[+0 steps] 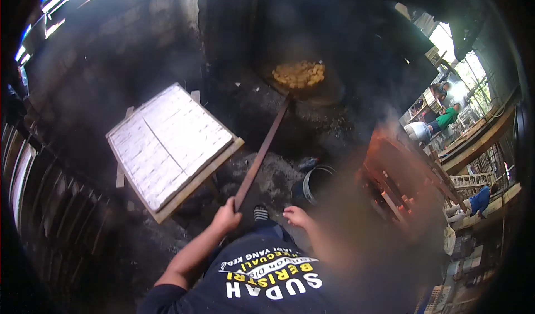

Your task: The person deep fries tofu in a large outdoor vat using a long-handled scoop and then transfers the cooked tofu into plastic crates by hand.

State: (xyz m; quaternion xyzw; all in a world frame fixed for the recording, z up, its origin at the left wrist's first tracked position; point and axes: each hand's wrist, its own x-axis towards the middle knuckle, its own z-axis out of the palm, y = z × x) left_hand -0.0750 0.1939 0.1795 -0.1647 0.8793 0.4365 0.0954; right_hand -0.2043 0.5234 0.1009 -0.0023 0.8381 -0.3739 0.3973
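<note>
My left hand (226,217) is closed round the near end of a long, flat brown pole (263,152). The pole slants away from me, its far end at the near rim of a wide dark pan. In that pan lies a heap of golden-brown chunks (299,74), blurred by smoke or steam. My right hand (297,216) hovers in front of my body, its fingers loosely curled, with nothing visible in them. To the left, a large white slab (174,141) with a line across it rests on a wooden board (198,179), nearest to my left hand.
A round bucket (319,183) stands on the dark floor beyond my right hand. At the right, glowing orange light and smoke surround a reddish structure (401,174). Farther right are other people, one in a green top (447,117), one in blue (479,200). A slatted barrier (61,202) runs along the left.
</note>
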